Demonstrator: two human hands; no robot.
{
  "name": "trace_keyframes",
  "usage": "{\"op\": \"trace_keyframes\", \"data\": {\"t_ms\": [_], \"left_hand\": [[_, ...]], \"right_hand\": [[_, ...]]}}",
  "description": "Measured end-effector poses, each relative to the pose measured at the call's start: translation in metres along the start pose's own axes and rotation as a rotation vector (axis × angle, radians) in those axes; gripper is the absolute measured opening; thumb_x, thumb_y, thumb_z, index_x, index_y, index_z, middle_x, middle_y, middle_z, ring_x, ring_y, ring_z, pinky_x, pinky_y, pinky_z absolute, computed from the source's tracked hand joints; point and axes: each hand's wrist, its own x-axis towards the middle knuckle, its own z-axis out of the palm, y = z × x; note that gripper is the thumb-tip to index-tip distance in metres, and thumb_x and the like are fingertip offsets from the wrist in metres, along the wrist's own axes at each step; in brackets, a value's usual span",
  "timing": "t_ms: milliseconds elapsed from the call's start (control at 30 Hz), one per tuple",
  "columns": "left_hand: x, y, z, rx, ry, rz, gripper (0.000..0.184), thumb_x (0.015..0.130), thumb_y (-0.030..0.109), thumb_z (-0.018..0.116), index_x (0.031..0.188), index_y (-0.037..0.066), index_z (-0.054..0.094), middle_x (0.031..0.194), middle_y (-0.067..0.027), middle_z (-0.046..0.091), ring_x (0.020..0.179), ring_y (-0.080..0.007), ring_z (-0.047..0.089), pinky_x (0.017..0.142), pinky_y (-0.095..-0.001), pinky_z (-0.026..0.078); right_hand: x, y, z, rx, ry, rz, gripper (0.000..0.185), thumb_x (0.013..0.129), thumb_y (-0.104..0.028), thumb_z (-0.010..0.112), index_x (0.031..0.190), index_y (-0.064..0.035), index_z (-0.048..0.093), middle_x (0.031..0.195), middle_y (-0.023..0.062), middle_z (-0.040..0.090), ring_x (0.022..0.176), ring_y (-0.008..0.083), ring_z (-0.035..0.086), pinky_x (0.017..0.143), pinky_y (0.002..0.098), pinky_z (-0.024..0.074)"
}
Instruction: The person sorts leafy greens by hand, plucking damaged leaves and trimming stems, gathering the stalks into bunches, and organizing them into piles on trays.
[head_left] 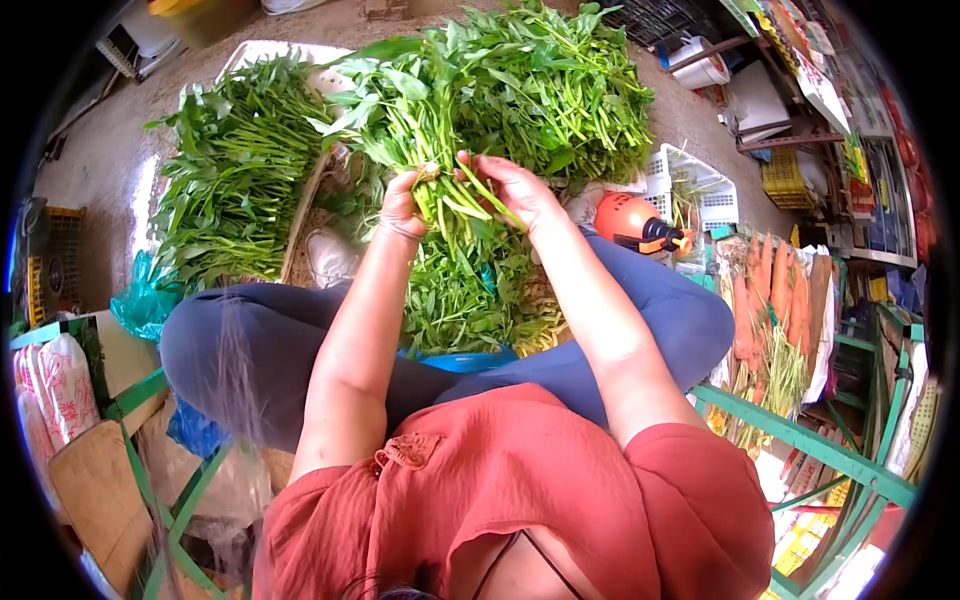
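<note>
My left hand [403,203] is wrapped round the stems of a bunch of leafy greens [412,125], which look like water spinach, with leaves pointing away from me. At the bunch's right side, the thumb and fingers of my right hand [515,190] close on a few stems; a longer stem slants down below them. Cut stem ends stick out beneath both hands. Between my legs, loose greens [455,300] lie over a blue basin [468,361]. Just beyond my hands rises a large heap of the same greens [565,90].
Another heap of greens [235,170] lies to the left, beside a teal plastic bag [145,298]. At right stand an orange spray bottle [630,220], a white crate [712,190] and carrots [770,290]. Green metal frames [820,445] flank me.
</note>
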Motion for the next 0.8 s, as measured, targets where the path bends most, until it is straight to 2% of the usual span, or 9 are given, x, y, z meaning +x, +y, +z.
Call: {"op": "trace_keyframes", "data": {"t_ms": [67,133,200,233,333,433,467,600,800], "left_hand": [[-0.004,0.002,0.011,0.035,0.000,0.035,0.036,0.071,0.008,0.057,0.104,-0.003,0.048,0.097,-0.0181,0.057,0.081,-0.0269,0.058,0.077,-0.0403,0.049],[-0.006,0.004,0.016,-0.170,-0.142,0.017,0.046,0.070,0.006,0.056,0.113,-0.001,0.040,0.100,-0.0164,0.053,0.082,-0.0250,0.055,0.076,-0.0385,0.049],[-0.005,0.010,0.014,-0.175,-0.150,0.063,0.049,0.069,0.005,0.055,0.115,0.000,0.038,0.102,-0.0167,0.050,0.083,-0.0248,0.055,0.077,-0.0391,0.048],[-0.006,0.011,0.014,-0.190,-0.174,0.064,0.049,0.069,0.005,0.055,0.115,0.000,0.039,0.103,-0.0172,0.049,0.083,-0.0249,0.055,0.078,-0.0392,0.048],[-0.005,0.003,0.016,-0.059,-0.113,0.043,0.052,0.070,0.006,0.055,0.118,-0.005,0.037,0.109,-0.0179,0.051,0.084,-0.0239,0.055,0.079,-0.0378,0.048],[0.000,-0.009,0.017,0.023,-0.035,-0.031,0.046,0.071,0.007,0.056,0.113,-0.006,0.042,0.107,-0.0169,0.054,0.084,-0.0232,0.057,0.080,-0.0368,0.048],[0.000,-0.011,0.018,0.079,-0.011,-0.040,0.044,0.071,0.008,0.056,0.111,-0.006,0.045,0.104,-0.0166,0.056,0.084,-0.0233,0.057,0.080,-0.0373,0.048],[-0.002,-0.012,-0.004,0.296,0.152,-0.088,0.019,0.072,0.011,0.058,0.088,0.001,0.055,0.084,-0.0128,0.060,0.078,-0.0288,0.060,0.074,-0.0444,0.049],[-0.011,-0.003,0.001,0.435,0.183,-0.091,0.016,0.072,0.005,0.060,0.086,-0.002,0.057,0.076,-0.0079,0.060,0.070,-0.0189,0.059,0.071,-0.0355,0.050]], "right_hand": [[-0.008,-0.006,-0.012,0.176,0.132,-0.039,0.014,0.084,-0.015,0.053,0.089,-0.0029,0.056,0.079,0.0066,0.060,0.071,0.0144,0.057,0.059,0.0242,0.0453],[-0.022,0.000,-0.037,0.382,-0.198,-0.051,0.010,0.084,-0.012,0.052,0.087,-0.0040,0.055,0.071,0.0049,0.056,0.063,0.0147,0.053,0.052,0.0246,0.0421],[-0.046,0.009,-0.069,-0.129,0.148,0.008,0.015,0.084,-0.018,0.052,0.089,-0.0046,0.055,0.067,0.0028,0.052,0.059,0.0147,0.050,0.049,0.0242,0.0390],[-0.058,0.013,-0.061,-0.578,0.517,0.125,0.025,0.084,-0.029,0.053,0.089,-0.0045,0.054,0.073,0.0052,0.057,0.064,0.0144,0.054,0.053,0.0236,0.0415],[-0.060,0.008,-0.029,-0.731,0.735,0.057,0.054,0.082,-0.044,0.052,0.119,-0.0048,0.044,0.112,0.0148,0.053,0.100,0.0228,0.052,0.074,0.0296,0.0444],[-0.040,-0.007,-0.001,-0.789,0.406,-0.204,0.060,0.082,-0.047,0.050,0.126,-0.0071,0.039,0.120,0.0122,0.048,0.107,0.0217,0.047,0.083,0.0332,0.0377],[-0.027,-0.008,0.009,-0.767,0.441,-0.299,0.054,0.079,-0.042,0.058,0.111,0.0002,0.051,0.103,0.0104,0.055,0.089,0.0138,0.053,0.073,0.0246,0.0423],[0.010,-0.013,0.033,-0.642,0.475,-0.279,0.034,0.077,-0.036,0.063,0.082,-0.0033,0.060,0.062,-0.0039,0.047,0.053,0.0063,0.045,0.053,0.0204,0.0385],[0.042,0.012,0.013,-0.436,0.651,-0.491,0.016,0.076,-0.016,0.062,0.081,-0.0014,0.059,0.069,0.0018,0.055,0.057,0.0093,0.043,0.052,0.0235,0.0341]]}}
